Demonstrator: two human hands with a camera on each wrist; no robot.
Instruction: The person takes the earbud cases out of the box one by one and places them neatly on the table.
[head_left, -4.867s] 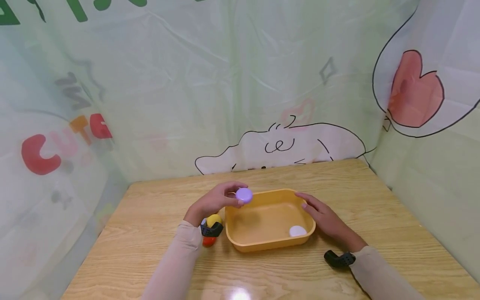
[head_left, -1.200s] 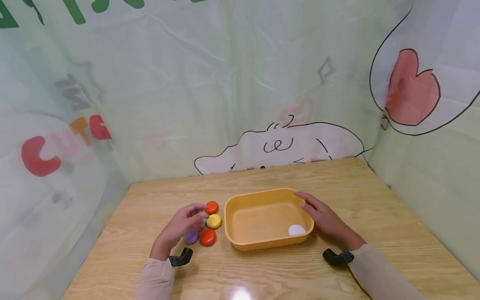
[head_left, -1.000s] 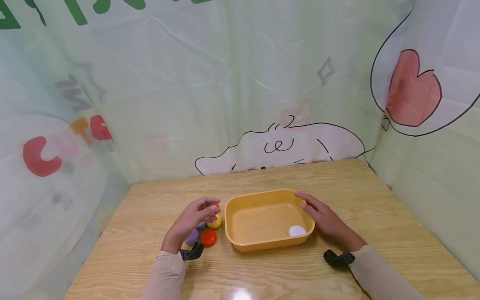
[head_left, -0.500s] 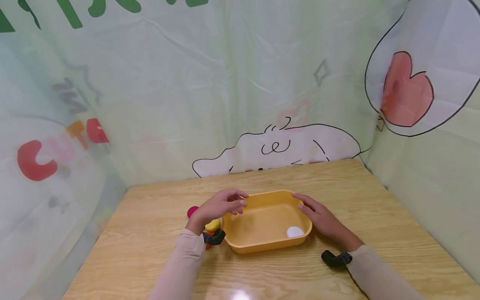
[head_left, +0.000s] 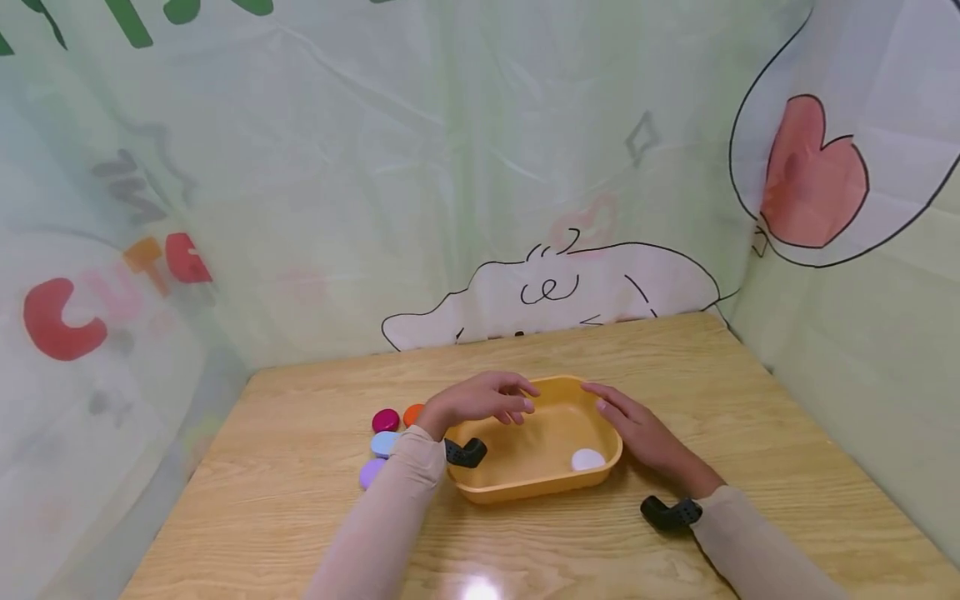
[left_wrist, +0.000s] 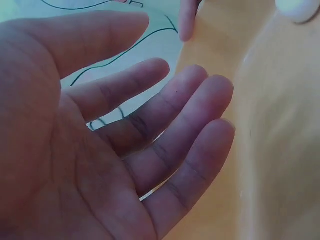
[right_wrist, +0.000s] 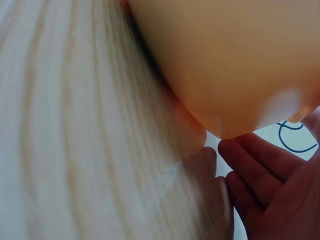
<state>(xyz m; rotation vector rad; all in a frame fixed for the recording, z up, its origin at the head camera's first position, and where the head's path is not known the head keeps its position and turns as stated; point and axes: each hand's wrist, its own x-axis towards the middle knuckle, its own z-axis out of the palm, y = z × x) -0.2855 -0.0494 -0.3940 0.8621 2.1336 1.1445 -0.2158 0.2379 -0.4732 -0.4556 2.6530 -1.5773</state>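
Note:
My left hand (head_left: pixel 480 398) hovers over the left half of a yellow-orange plastic box (head_left: pixel 525 490). In the left wrist view its palm and loosely bent fingers (left_wrist: pixel 200 150) hold nothing. My right hand (head_left: pixel 645 432) rests against the box's right side, thumb and fingertips at the rim; in the right wrist view its fingers (right_wrist: pixel 255 170) lie extended along the outer wall. Inside the box, at the near right corner, lies a white round disc (head_left: pixel 588 459). Left of the box are a magenta disc (head_left: pixel 386 421), an orange-red disc (head_left: pixel 414 414), a light blue disc (head_left: pixel 384 443) and a purple disc (head_left: pixel 371 474).
The left forearm (head_left: pixel 397 517) crosses in front of the discs and hides the yellow and red ones. A wooden table (head_left: pixel 562 550) carries everything. A printed curtain (head_left: pixel 337 208) hangs behind the table and along both sides.
Earlier my left hand held a purple disc over the box; that hand is now empty. It has since moved from the discs rightward over the box. My right hand has stayed at the rim.

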